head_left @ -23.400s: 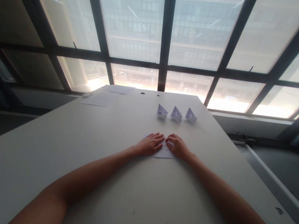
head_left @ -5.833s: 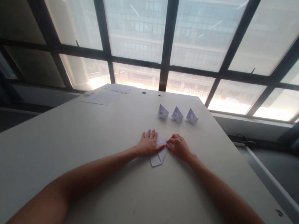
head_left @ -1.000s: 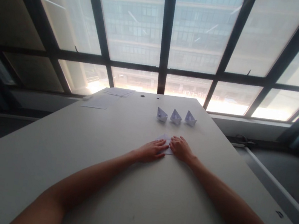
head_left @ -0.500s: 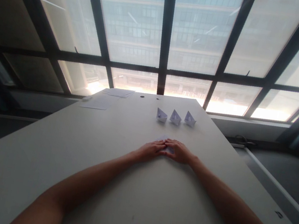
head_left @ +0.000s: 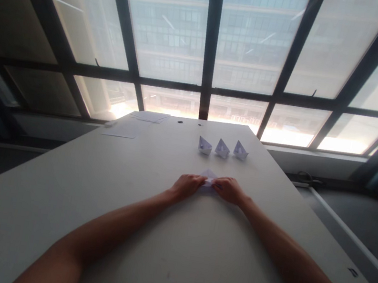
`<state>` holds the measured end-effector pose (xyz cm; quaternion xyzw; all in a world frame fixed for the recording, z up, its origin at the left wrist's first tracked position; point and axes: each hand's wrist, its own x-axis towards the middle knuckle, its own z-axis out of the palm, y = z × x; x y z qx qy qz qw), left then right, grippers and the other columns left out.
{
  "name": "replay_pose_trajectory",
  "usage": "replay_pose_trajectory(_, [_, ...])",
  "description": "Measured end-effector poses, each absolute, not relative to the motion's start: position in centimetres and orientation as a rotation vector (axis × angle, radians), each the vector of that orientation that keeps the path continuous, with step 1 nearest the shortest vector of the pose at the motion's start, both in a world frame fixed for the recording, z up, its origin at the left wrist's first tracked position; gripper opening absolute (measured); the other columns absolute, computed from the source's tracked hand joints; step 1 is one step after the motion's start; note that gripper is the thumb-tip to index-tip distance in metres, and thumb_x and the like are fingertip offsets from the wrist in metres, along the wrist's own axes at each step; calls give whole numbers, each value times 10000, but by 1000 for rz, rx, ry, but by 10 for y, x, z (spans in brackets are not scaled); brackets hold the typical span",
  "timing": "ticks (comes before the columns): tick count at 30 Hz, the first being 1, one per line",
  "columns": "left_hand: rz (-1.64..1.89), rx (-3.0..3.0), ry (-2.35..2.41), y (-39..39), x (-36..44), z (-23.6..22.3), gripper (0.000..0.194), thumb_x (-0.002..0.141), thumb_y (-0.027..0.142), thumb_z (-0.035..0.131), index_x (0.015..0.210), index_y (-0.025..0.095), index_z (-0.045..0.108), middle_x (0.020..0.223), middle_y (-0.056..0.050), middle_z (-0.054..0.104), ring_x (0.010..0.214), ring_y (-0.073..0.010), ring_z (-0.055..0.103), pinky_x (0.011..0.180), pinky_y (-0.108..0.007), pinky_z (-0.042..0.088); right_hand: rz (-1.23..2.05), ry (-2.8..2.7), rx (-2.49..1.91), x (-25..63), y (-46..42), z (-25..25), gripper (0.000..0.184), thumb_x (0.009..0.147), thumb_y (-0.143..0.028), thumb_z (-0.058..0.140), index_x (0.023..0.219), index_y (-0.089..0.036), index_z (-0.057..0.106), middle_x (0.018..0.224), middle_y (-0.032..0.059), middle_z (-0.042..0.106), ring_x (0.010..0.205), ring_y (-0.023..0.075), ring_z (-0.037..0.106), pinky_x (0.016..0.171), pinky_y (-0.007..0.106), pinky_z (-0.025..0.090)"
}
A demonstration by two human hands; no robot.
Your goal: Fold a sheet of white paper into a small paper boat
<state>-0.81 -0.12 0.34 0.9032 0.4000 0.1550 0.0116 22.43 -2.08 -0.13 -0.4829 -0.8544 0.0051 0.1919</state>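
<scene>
A small folded piece of white paper (head_left: pixel 209 176) lies on the white table between my hands, its pointed top facing away from me. My left hand (head_left: pixel 189 184) is closed on its left side, fingertips pressed to the paper. On the right side, my right hand (head_left: pixel 229 189) grips it with curled fingers. Part of the paper is covered by my fingers, so its full shape is hidden. Just beyond stand three folded paper boats in a row: a left one (head_left: pixel 204 146), a middle one (head_left: pixel 222 149) and a right one (head_left: pixel 240 150).
Flat white sheets of paper (head_left: pixel 120 129) lie at the far left of the white table (head_left: pixel 91 202). Dark-framed windows (head_left: pixel 210 43) rise behind the table's far edge. A dark mark or clip (head_left: pixel 352 272) shows near the right edge.
My hands have drawn slightly apart, from overlapping fingers on top of the folded paper to its two sides. More of the paper shows between them.
</scene>
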Motion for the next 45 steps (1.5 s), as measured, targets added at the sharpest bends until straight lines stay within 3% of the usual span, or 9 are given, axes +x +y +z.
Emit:
replay_pose_trajectory(3, [504, 2818, 1370, -1, -8, 5, 378, 1033, 341, 414, 1389, 276, 523, 1137, -84, 718, 974, -234, 702, 849, -309, 518, 11, -2376, -1345, 226, -18, -1, 255, 969, -309, 526, 1039, -245, 763, 987, 69, 774, 903, 209, 707, 793, 256, 463])
replay_pose_trajectory(6, [510, 2822, 1392, -2, -9, 5, 388, 1032, 321, 418, 1413, 287, 487, 1189, -77, 701, 1005, -238, 696, 840, -305, 519, 2, -2356, -1296, 229, -16, -1, 246, 968, -323, 532, 1042, -251, 756, 985, 57, 769, 878, 199, 697, 774, 256, 449])
replay_pose_trajectory(10, [555, 2798, 1387, -1, -9, 4, 372, 1037, 326, 413, 1398, 293, 497, 1204, -67, 696, 1006, -229, 695, 843, -306, 520, 12, -2414, -1220, 237, -15, 1, 189, 929, -276, 575, 935, -226, 757, 928, 55, 751, 841, 189, 679, 760, 263, 451])
replay_pose_trajectory(16, [566, 2753, 1364, 1, -12, 3, 335, 979, 305, 540, 1309, 286, 597, 1217, -47, 687, 1017, -234, 690, 884, -318, 522, 139, -2409, -1121, 258, -7, -1, 189, 822, -139, 618, 934, -226, 743, 1050, 46, 728, 915, 181, 668, 829, 267, 470])
replay_pose_trajectory(24, [684, 2616, 1352, 12, -13, -4, 362, 913, 232, 618, 1273, 268, 641, 1248, -33, 685, 1122, -238, 652, 994, -335, 488, 202, -2288, -1158, 267, 0, -9, 130, 866, -192, 605, 861, -203, 735, 942, 52, 725, 795, 167, 644, 759, 265, 470])
replay_pose_trajectory(32, [810, 2414, 1371, 23, -17, -7, 276, 931, 314, 605, 1177, 227, 698, 992, -41, 757, 925, -200, 700, 882, -287, 517, 332, -2143, -1185, 275, 11, -20, 198, 878, -258, 570, 787, -169, 722, 801, 46, 710, 713, 167, 605, 720, 271, 479])
replay_pose_trajectory(36, [810, 2415, 1368, 23, -17, -9, 285, 943, 319, 581, 1192, 236, 691, 1015, -40, 756, 945, -200, 700, 890, -288, 516, 421, -2033, -1221, 279, 17, -26, 237, 885, -312, 556, 872, -161, 738, 777, 31, 723, 724, 182, 622, 719, 282, 490])
replay_pose_trajectory(39, [811, 2432, 1363, 23, -16, -11, 289, 947, 321, 575, 1202, 239, 685, 1036, -40, 754, 966, -204, 699, 903, -292, 514, 463, -2070, -1182, 280, 18, -27, 215, 854, -329, 600, 819, -160, 728, 766, 29, 699, 714, 174, 607, 702, 275, 488])
replay_pose_trajectory(45, [779, 2544, 1288, 20, -17, -11, 263, 899, 265, 619, 1147, 242, 705, 1104, -34, 734, 1012, -214, 680, 934, -298, 503, 337, -2244, -1151, 283, 12, -19, 119, 839, -241, 626, 791, -179, 715, 885, 62, 688, 790, 170, 620, 755, 272, 488])
